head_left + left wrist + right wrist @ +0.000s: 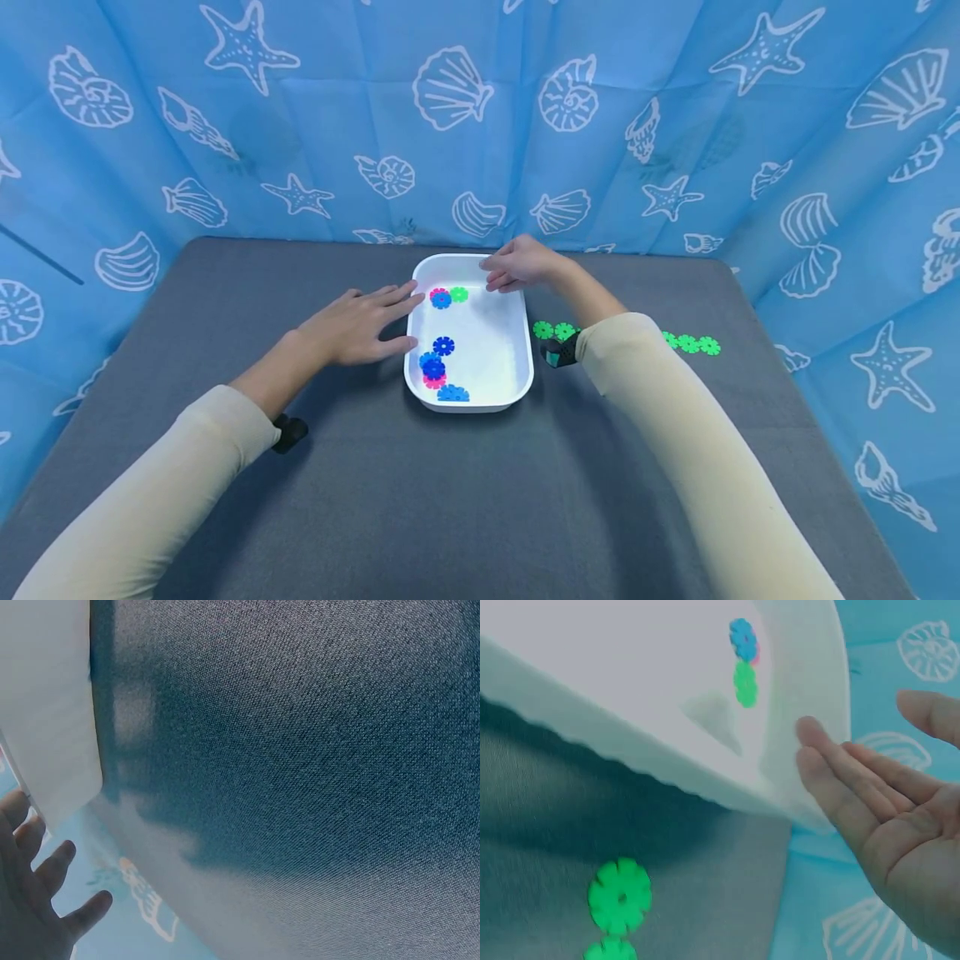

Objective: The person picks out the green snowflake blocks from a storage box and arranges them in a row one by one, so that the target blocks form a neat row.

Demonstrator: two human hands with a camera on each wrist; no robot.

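A white rectangular tray [491, 350] holds several flower-shaped plastic discs along its left side. At its far end a light blue disc [441, 301] overlaps a pink one, beside a green disc [459, 294]. Closer in lie a dark blue disc [444, 345] and a blue and pink cluster [433, 368]. My left hand [360, 325] has its fingers spread at the tray's left rim, with nothing in it. Over the far right corner hovers my right hand [521, 262]; in the right wrist view its palm [922, 840] is bare and the fingers are loosely extended.
Green flower discs [687, 343] lie in a row on the grey cloth-covered table [465, 500], right of the tray, partly hidden by my right forearm. A blue curtain [480, 125] with white shell prints hangs behind the table and along its sides.
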